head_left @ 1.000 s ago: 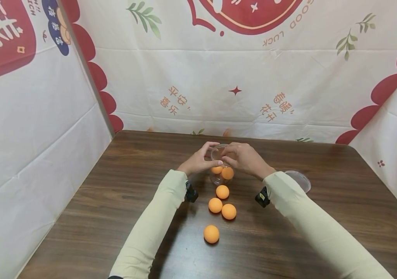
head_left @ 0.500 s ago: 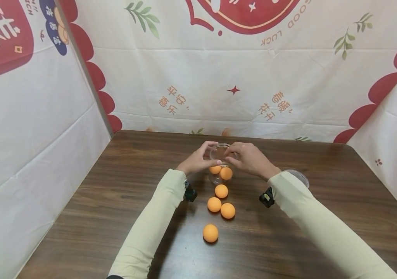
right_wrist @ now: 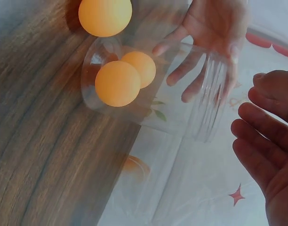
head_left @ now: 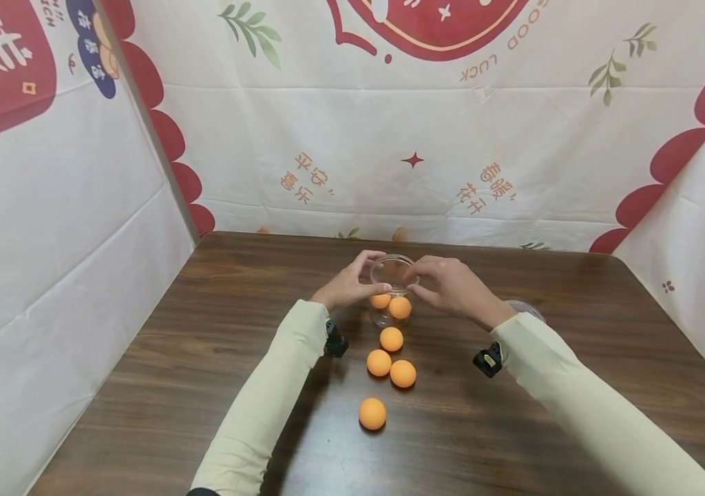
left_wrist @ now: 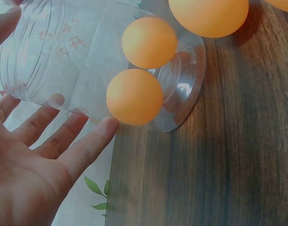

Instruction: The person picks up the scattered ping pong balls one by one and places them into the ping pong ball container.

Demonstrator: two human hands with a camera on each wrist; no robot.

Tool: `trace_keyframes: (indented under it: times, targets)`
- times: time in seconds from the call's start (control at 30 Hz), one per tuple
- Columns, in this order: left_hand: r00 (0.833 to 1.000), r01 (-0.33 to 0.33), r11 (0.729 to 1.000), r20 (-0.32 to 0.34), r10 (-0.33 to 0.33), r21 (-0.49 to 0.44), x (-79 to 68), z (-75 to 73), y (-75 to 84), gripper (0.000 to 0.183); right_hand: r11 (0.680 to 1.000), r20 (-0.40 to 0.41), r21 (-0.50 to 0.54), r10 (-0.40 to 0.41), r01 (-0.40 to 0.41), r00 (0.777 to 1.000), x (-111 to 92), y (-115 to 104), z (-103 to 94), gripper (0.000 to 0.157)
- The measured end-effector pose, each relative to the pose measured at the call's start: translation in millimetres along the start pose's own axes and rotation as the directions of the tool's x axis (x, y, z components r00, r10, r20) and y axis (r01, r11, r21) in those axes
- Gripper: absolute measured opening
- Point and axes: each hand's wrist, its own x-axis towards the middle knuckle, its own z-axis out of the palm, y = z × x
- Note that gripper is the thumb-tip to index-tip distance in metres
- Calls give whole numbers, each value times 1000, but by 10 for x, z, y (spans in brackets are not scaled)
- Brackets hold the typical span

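A clear plastic jar (left_wrist: pixel 94 52) stands on the table with its mouth up. Two orange ping-pong balls (head_left: pixel 400 308) lie at its bottom. My left hand (head_left: pixel 349 284) holds the jar near the top, its thumb on the near side of the rim and its fingers spread along the wall. Just right of the mouth is my right hand (head_left: pixel 451 286), fingers loosely bent and nothing between them. In the right wrist view its fingertips (right_wrist: pixel 245 125) are apart from the threaded rim.
Several loose orange ping-pong balls (head_left: pixel 372 413) lie on the brown wooden table (head_left: pixel 253 275) in front of the jar. A clear round lid (head_left: pixel 526 310) is partly hidden behind my right forearm. Printed white cloth (head_left: pixel 328 124) hangs behind the table and along both sides.
My right hand has drawn back a little to the right from over the jar's mouth. The left hand keeps its hold; the balls and jar look unmoved.
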Motion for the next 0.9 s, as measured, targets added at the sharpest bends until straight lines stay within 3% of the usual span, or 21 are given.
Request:
trace_keyframes:
  times: [0.57, 0.9]
  targets:
    - [1000, -16, 1000, -3, 16, 15, -10, 14, 12, 67, 997, -17, 17, -77, 77, 997, -331, -183, 20, 19]
    - [1000, -31, 999, 6, 31, -17, -7, 21, 20, 65, 998, 25, 51, -40, 38, 999, -524, -218, 131, 21]
